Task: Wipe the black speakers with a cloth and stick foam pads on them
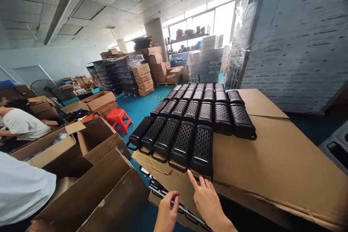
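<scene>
Rows of black perforated plastic cases with wire-like handles [182,138] lie side by side on a cardboard-topped stack [261,156]. My right hand [208,200] is at the front edge, below the nearest case [202,148]. Its index finger points out toward that case's lower end, while the other fingers bend near the handle; whether they touch it is hard to tell. Lower and to the left, my left hand [167,211] is held in the air, thumb and index finger curved with a small gap between them. Nothing shows in either hand.
Open cardboard boxes [108,188] stand close on the left, with a person in a white shirt [21,185] beside them and another person [23,125] farther back. A red stool [119,119] is behind. On the right rises a tall wrapped stack [296,50].
</scene>
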`<state>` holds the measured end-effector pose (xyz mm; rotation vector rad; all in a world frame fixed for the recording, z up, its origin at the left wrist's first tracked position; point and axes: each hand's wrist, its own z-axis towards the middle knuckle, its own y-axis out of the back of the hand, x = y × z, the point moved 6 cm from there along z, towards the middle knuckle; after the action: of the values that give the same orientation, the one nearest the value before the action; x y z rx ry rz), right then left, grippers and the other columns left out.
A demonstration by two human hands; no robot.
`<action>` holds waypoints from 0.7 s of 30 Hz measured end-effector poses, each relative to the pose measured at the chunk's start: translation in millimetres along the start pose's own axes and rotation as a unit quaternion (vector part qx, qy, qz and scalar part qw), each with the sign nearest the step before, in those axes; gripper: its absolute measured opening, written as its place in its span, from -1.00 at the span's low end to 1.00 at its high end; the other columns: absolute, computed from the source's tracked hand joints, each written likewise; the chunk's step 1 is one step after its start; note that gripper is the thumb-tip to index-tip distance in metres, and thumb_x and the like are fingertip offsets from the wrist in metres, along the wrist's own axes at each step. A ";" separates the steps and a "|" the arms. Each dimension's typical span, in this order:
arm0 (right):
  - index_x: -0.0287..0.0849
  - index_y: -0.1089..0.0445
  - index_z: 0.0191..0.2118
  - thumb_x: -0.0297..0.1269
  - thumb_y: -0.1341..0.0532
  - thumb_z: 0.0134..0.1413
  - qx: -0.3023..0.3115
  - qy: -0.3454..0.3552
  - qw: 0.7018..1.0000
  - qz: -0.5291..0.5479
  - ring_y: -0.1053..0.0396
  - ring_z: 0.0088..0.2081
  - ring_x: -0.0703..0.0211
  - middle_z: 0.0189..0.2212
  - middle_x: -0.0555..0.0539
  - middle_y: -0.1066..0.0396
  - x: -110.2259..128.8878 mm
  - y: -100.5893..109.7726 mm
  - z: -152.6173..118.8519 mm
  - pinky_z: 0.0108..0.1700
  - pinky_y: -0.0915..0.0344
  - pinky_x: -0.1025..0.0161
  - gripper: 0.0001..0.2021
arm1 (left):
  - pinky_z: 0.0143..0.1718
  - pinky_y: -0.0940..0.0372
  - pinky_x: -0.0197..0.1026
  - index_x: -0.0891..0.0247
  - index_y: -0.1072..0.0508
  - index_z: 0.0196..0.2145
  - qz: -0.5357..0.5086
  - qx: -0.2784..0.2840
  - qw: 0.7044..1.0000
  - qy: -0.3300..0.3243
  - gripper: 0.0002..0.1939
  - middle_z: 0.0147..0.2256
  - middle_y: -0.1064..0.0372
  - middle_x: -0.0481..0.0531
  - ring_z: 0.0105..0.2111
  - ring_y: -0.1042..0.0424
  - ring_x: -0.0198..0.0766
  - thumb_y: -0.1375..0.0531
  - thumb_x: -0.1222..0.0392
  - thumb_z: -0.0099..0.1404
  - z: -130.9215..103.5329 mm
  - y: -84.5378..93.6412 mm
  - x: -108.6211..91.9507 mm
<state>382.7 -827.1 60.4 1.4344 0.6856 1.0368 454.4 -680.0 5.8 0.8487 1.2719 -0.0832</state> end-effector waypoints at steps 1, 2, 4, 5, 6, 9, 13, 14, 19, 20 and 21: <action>0.00 -0.11 0.33 -0.68 -0.03 0.01 0.034 -0.008 0.999 -0.001 -0.39 0.07 -0.16 0.10 -0.29 -0.38 4.4 -2.4 12.0 0.11 -0.29 -0.09 -0.24 | -0.17 -0.39 -0.19 0.23 -0.53 -0.19 0.001 -0.018 1.000 0.004 -0.60 -0.22 -0.55 0.12 -0.24 -0.53 -0.15 0.02 -0.04 0.37 -1.0 6.6 3.1; 0.02 -0.10 0.33 -0.67 -0.06 0.01 0.060 -0.010 0.998 0.010 -0.42 0.04 -0.17 0.10 -0.30 -0.39 7.8 -5.5 22.4 0.06 -0.32 -0.07 -0.23 | -0.18 -0.40 -0.19 0.23 -0.53 -0.19 0.005 -0.036 0.999 0.007 -0.59 -0.22 -0.55 0.12 -0.24 -0.53 -0.16 0.02 -0.04 0.37 -1.8 14.0 5.9; -0.02 -0.17 0.30 -0.61 -0.11 0.05 0.095 -0.010 0.995 0.040 -0.48 -0.06 -0.17 0.01 -0.31 -0.46 12.1 -13.6 40.5 -0.05 -0.39 -0.01 -0.32 | -0.18 -0.42 -0.18 0.22 -0.54 -0.20 0.023 -0.071 0.997 0.011 -0.59 -0.23 -0.56 0.10 -0.24 -0.54 -0.15 0.02 -0.04 0.38 -1.2 32.0 10.1; -0.07 -0.25 0.26 -0.56 -0.12 0.09 0.102 -0.013 0.994 0.049 -0.51 -0.10 -0.18 -0.07 -0.32 -0.50 12.6 -17.9 48.3 -0.09 -0.40 0.01 -0.40 | -0.15 -0.42 -0.16 0.21 -0.55 -0.21 0.037 -0.087 0.995 0.012 -0.60 -0.23 -0.56 0.10 -0.22 -0.53 -0.14 0.01 -0.03 0.37 0.8 42.8 11.3; -0.11 -0.33 0.21 -0.50 -0.12 0.13 0.103 -0.016 0.993 0.056 -0.52 -0.13 -0.17 -0.14 -0.31 -0.54 12.1 -22.2 55.2 -0.12 -0.40 0.03 -0.49 | -0.10 -0.42 -0.13 0.21 -0.55 -0.21 0.055 -0.102 0.993 0.012 -0.62 -0.21 -0.55 0.11 -0.18 -0.53 -0.12 0.00 -0.02 0.36 4.6 54.5 11.9; -0.13 -0.47 0.05 -0.32 -0.11 0.22 0.099 -0.031 0.990 0.092 -0.53 -0.16 -0.14 -0.26 -0.28 -0.57 3.2 -34.1 67.9 -0.13 -0.38 0.10 -0.66 | 0.14 -0.29 0.01 0.17 -0.54 -0.13 0.124 -0.135 0.983 0.005 -0.67 -0.02 -0.45 0.14 0.04 -0.41 -0.08 -0.02 0.07 0.36 28.3 90.8 12.2; -0.12 -0.55 -0.08 -0.30 -0.17 0.14 0.092 -0.073 0.982 0.148 -0.54 -0.16 -0.16 -0.23 -0.26 -0.58 -25.4 -39.3 66.7 -0.11 -0.39 0.09 -0.73 | 0.30 -0.04 0.12 0.10 -0.46 0.05 0.226 -0.118 0.966 -0.034 -0.55 0.17 -0.21 0.11 0.26 -0.12 -0.04 -0.03 0.38 0.27 86.8 118.6 20.3; -0.11 -0.56 -0.12 -0.32 -0.20 0.09 0.088 -0.095 0.979 0.160 -0.53 -0.15 -0.19 -0.22 -0.25 -0.58 -33.2 -35.8 64.3 -0.10 -0.38 0.06 -0.75 | 0.31 0.01 0.16 0.10 -0.45 0.07 0.249 -0.102 0.962 -0.047 -0.49 0.18 -0.19 0.12 0.28 -0.07 0.01 -0.05 0.43 0.23 103.1 120.0 25.9; 0.00 -0.58 -0.40 -0.32 -0.33 -0.19 0.084 -0.221 0.952 0.197 -0.51 -0.28 -0.24 -0.41 -0.16 -0.56 -41.8 22.8 47.0 -0.23 -0.33 0.04 -0.87 | 0.24 -0.06 0.25 0.12 -0.50 0.03 0.331 0.032 0.936 -0.116 -0.51 0.09 -0.32 0.18 0.20 -0.18 0.18 -0.22 0.39 0.13 165.2 112.6 60.3; 0.01 -0.55 -0.47 -0.29 -0.36 -0.24 0.066 -0.241 0.942 0.224 -0.50 -0.33 -0.19 -0.46 -0.13 -0.53 -37.1 41.8 43.1 -0.27 -0.31 0.08 -0.92 | 0.22 -0.09 0.21 0.11 -0.51 0.02 0.340 0.061 0.929 -0.131 -0.53 0.07 -0.35 0.18 0.15 -0.25 0.16 -0.23 0.38 0.14 172.7 111.7 64.2; 0.01 -0.51 -0.53 -0.25 -0.39 -0.28 0.041 -0.268 0.926 0.262 -0.48 -0.37 -0.14 -0.50 -0.11 -0.50 -32.4 60.4 37.6 -0.31 -0.30 0.12 -0.93 | 0.20 -0.13 0.17 0.10 -0.51 0.00 0.347 0.089 0.922 -0.145 -0.56 0.06 -0.36 0.18 0.12 -0.30 0.12 -0.21 0.38 0.17 179.4 111.5 66.2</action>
<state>392.6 -881.7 115.5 1.9274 -0.0660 0.9452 675.6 -683.2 13.4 1.3502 0.6393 0.2396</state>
